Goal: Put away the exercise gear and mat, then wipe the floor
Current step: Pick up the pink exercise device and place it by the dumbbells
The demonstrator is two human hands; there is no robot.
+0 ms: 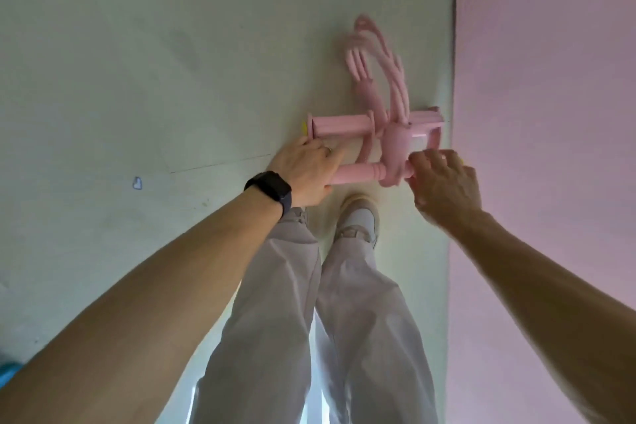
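- A blue object (8,375) shows at the lower left edge of the view; too little is visible to tell what it is.
- A small pale heart-shaped scrap (137,183) lies on the grey-green floor (137,62), well left of the hands.
- The left hand (304,172), with a black watch (272,190) on the wrist, grips the left end of the near bar (354,174), fingers curled over it.
- The pink pedal exerciser (344,124) lies on the floor just beside the mat's left edge. Its two bars are parallel, one nearer the person and one farther.
- Its pink tubes and handles (378,55) lie bunched on the floor beyond the far bar, partly blurred.
- A pale shoe (359,217) stands on the floor just below the near bar, under light trousers (275,320).
- The right hand (447,186) holds the right end of the near bar, fingertips curled and pinching it.
- A pink mat (543,113) lies flat along the floor's right side.
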